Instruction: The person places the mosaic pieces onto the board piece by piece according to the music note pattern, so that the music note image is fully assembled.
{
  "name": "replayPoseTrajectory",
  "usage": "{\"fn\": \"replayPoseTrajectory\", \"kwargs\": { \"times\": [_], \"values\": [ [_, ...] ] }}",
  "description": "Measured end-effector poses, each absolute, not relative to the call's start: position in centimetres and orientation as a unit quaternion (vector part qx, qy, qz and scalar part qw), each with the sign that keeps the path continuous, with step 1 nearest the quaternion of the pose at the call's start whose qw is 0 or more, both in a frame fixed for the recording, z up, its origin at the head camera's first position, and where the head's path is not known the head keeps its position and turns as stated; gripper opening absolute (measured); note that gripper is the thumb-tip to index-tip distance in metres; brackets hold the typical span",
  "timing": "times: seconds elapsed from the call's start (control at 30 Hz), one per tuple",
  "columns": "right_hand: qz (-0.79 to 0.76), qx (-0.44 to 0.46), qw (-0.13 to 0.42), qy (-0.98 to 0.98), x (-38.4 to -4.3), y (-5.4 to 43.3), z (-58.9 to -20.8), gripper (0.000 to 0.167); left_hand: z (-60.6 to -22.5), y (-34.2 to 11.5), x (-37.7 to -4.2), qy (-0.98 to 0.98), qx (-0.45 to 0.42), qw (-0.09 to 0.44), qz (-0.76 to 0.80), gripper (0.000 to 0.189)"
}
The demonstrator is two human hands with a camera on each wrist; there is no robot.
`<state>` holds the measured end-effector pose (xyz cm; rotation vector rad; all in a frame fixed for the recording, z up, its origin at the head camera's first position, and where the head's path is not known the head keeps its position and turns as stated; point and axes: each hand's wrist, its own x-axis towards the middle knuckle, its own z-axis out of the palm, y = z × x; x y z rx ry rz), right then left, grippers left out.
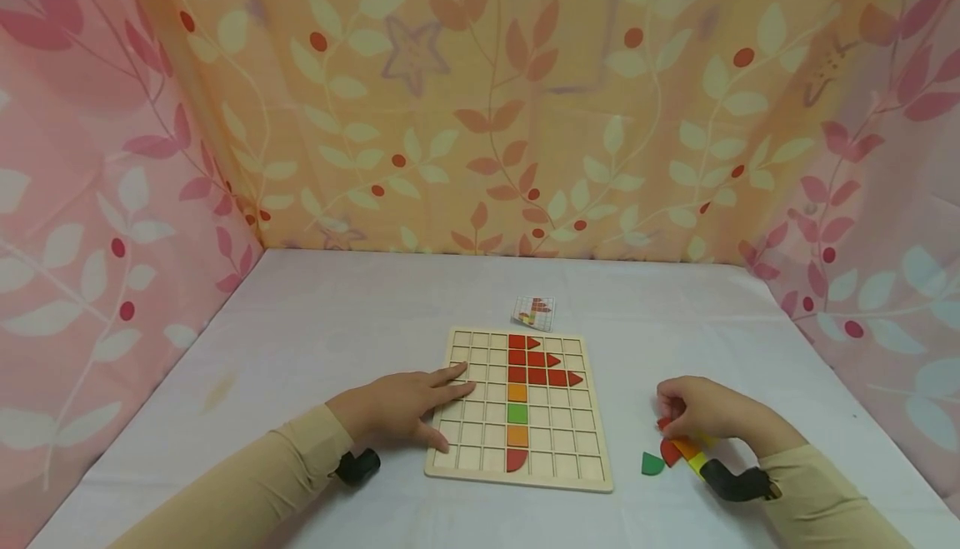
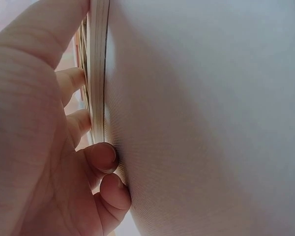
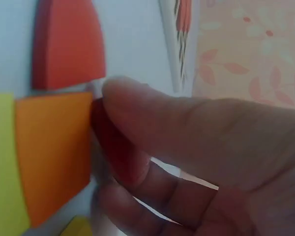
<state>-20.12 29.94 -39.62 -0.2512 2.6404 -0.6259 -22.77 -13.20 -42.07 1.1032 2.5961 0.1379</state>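
Note:
My left hand (image 1: 401, 403) lies with spread fingers over the left edge of a wooden grid board (image 1: 566, 449). In the left wrist view its fingertips are at the board's side. Red squares and triangles form three rows at the board's top; below them run an orange square (image 1: 517, 436), a green square (image 1: 517, 413), another orange square and a red quarter-round. Right of the board, my right hand (image 1: 708, 407) pinches a small red block (image 3: 119, 147) between thumb and fingers, its shape partly hidden. Close by lie a red curved block (image 3: 71, 46), an orange block (image 3: 56, 152) and a yellow block (image 3: 5, 167).
A green quarter-round block (image 1: 652, 464) lies between the board and the right hand's pile. Behind the board is a small pattern card (image 1: 534, 313). Flowered cloth (image 1: 480, 99) hangs behind and at both sides of the white table (image 1: 337, 307).

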Motion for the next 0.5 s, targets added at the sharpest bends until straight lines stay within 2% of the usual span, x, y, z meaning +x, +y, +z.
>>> {"fn": "replayPoseTrajectory", "kwargs": {
  "times": [0.27, 0.5],
  "values": [
    [-0.248, -0.112, 0.193, 0.943, -21.3, 27.4, -39.2, 0.014, -42.0, -13.3, -22.7, 0.907, 0.389, 0.154, 0.045, 0.088],
    [-0.288, -0.191, 0.175, 0.922, -22.4, 22.9, -37.9, 0.009, -42.2, -13.2, -22.9, 0.907, 0.389, 0.157, 0.047, 0.088]
  ]
}}
